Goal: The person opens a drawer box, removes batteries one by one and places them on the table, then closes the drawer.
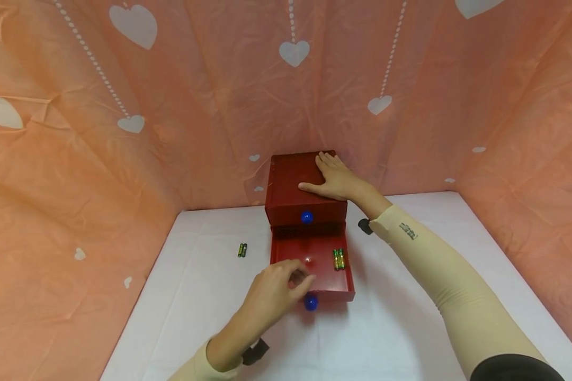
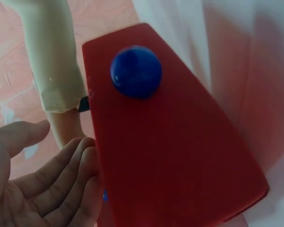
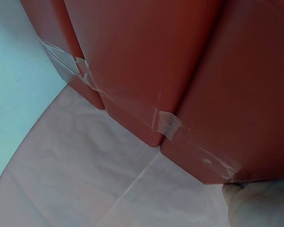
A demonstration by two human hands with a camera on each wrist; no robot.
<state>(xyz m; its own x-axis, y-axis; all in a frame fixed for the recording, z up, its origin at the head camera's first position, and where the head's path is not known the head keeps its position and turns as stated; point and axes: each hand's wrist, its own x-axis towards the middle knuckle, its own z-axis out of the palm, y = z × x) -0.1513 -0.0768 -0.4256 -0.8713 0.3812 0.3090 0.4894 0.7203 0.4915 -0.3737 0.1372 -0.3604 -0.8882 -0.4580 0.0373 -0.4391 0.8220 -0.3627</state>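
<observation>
A small red drawer cabinet (image 1: 289, 180) stands at the back of the table, its lower drawer (image 1: 324, 284) pulled out. My right hand (image 1: 336, 179) rests spread on the cabinet's top, toward the right side. Over the left front of the pulled-out drawer hovers my left hand (image 1: 273, 292), fingers loosely bent and thumb apart, nothing between them. Close by is the drawer's round blue knob (image 1: 311, 302); the left wrist view shows this knob (image 2: 136, 72) large on the red front. Two green-and-gold batteries (image 1: 338, 259) lie side by side at the drawer's right wall.
Two more batteries (image 1: 242, 250) lie on the white tablecloth (image 1: 205, 286), left of the drawer. An upper drawer with its own blue knob (image 1: 307, 217) is closed. Pink cloth (image 1: 219, 106) with white hearts hangs behind and on both sides. Clear tape (image 3: 169, 124) runs across the cabinet's red panels.
</observation>
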